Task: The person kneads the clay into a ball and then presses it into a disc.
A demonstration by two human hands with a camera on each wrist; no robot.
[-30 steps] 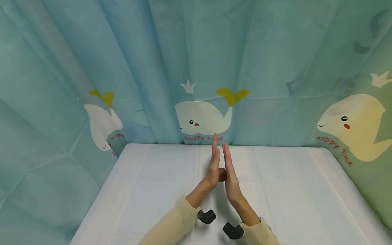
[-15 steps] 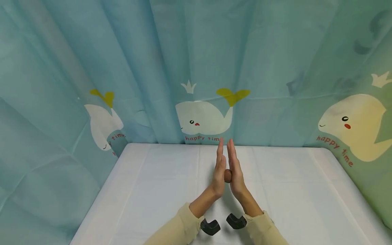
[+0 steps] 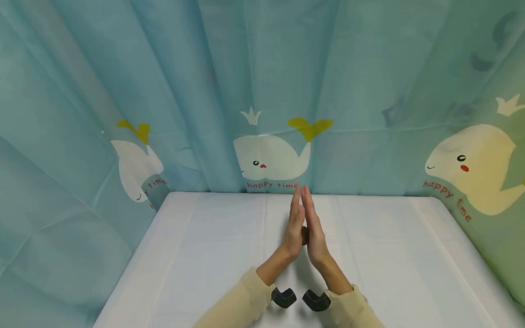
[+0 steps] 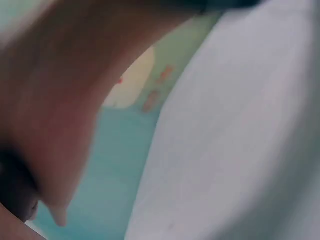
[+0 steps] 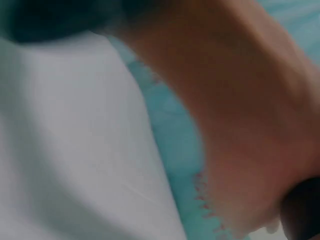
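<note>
Between my two palms sits a small, dark brown ball (image 3: 305,236), mostly covered by the hands in the head view. My left hand (image 3: 293,238) presses it from the left with straight fingers pointing away from me. From the right, my right hand (image 3: 316,240) lies flat against it, fingers also straight. The fingertips of both hands nearly meet, above the middle of the table. At the lower left of the left wrist view the ball (image 4: 16,187) shows dark and blurred beside the right hand (image 4: 60,130). The right wrist view has the ball (image 5: 303,212) at its lower right edge.
A white-covered table (image 3: 205,255) spreads under the hands. Behind it and along both sides hangs a blue-green curtain (image 3: 361,91) printed with whales. Black angled devices (image 3: 284,298) sit at both wrists, close to each other, by the beige sleeves (image 3: 238,300).
The hands have slid against each other around the ball: the left came back and rightward, the right went slightly forward. Their fingertips have drawn closer, and the ball has shifted a little right.
</note>
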